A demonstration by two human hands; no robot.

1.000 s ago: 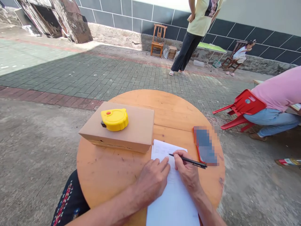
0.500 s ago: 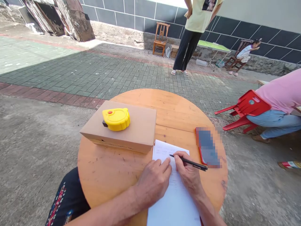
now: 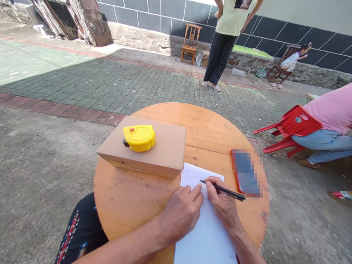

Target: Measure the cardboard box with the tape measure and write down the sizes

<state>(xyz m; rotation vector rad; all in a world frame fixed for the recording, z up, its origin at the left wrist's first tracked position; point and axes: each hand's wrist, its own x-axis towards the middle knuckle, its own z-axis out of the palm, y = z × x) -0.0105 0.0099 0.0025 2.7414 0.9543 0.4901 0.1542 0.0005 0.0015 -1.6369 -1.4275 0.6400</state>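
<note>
Slips and smudges look likeliest

The round wooden table (image 3: pixel 129 205) carries everything; a jolt from a knee could make writing skid. The cardboard box (image 3: pixel 166 143) stands near its left side and, if bumped, could be pushed into the paper (image 3: pixel 205 245) just beside it. Those sheets lie under both hands. The left hand (image 3: pixel 182 212) rests palm down, gripping nothing visible; without its weight, the page could shift. The right hand (image 3: pixel 222 204) pinches a writing tool over the sheet, and its edge might smear fresh ink. The red-edged phone (image 3: pixel 246 174) lies near enough to be knocked. The yellow tape measure (image 3: pixel 140 138), on top of the box, could slide if that tilts. The black pen (image 3: pixel 228 191) could stray if pinched too loosely; whether its tip touches, I cannot tell.
</note>
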